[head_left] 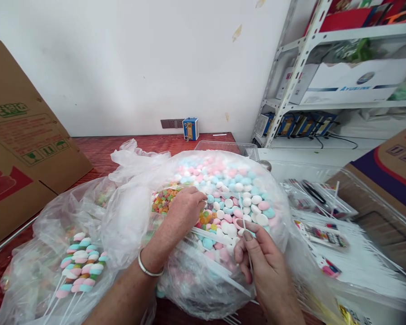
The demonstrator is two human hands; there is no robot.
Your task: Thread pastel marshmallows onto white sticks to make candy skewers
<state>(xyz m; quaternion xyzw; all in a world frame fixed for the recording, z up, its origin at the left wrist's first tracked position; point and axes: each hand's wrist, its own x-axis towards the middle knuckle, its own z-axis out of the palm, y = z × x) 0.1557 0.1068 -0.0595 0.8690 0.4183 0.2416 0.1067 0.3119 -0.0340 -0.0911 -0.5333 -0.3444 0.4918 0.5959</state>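
The right hand (pixel 262 262) pinches a near-upright stick (pixel 242 210), right of candy rings (pixel 161 202) the left hand (pixel 186 207) curls over, hold unclear.

And straight away it's the left wrist (pixel 153 258) that catches the eye: a bracelet (pixel 145 268) there, slim, silver-coloured, a plain rounded band with a bright metallic gleam! Below it, the left forearm (pixel 128 282), bare all the way to the edge of view. The left grip (pixel 186 205), bare too, fingers and all! Over to the right grip (pixel 259 253): bare skin again, a thumbnail (pixel 247 235) showing, and bare wrist (pixel 284 307) beneath.
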